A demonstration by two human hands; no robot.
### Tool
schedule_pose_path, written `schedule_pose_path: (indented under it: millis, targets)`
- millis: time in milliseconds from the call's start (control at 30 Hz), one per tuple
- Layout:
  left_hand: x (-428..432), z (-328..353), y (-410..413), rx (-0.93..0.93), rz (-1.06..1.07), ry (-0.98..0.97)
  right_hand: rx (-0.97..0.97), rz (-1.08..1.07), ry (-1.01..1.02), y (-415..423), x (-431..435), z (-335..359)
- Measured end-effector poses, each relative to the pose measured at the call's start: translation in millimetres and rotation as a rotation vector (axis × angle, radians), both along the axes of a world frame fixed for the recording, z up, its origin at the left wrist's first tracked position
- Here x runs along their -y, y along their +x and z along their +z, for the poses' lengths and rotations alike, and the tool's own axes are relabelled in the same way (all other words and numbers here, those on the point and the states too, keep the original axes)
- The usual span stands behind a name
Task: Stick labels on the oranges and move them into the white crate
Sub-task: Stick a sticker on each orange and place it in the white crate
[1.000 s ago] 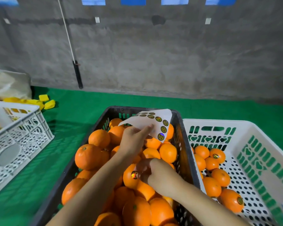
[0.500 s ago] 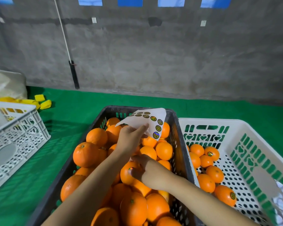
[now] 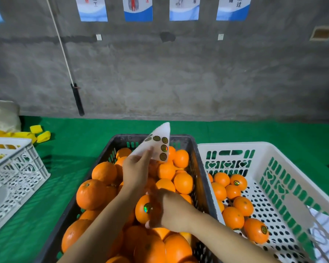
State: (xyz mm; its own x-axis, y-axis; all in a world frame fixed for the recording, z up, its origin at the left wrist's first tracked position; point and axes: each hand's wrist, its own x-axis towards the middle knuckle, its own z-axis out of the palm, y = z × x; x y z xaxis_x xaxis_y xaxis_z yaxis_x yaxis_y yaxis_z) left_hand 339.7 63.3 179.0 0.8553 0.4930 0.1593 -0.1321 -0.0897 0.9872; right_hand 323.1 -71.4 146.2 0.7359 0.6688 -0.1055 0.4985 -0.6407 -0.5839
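A black crate in the middle is piled with oranges. My left hand pinches a white label sheet with several round stickers, raised above the pile. My right hand grips one orange that bears a shiny round label, just above the pile. To the right stands the white crate with green cut-outs. It holds several oranges, some with labels facing up.
A second white crate stands at the left on the green mat. Yellow pieces and a pale bag lie behind it. A grey concrete wall with a leaning black-tipped pole closes the back.
My right hand pressed a label onto the orange and now grips it, slightly raised. My left hand has tilted the label sheet more upright.
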Motion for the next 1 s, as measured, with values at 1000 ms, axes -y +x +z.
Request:
schedule_pose_path:
  millis: [1000]
  targets:
    - [21,-20,1,-0.171,-0.370,-0.034,0.088,-0.861,1.139,39,76,26]
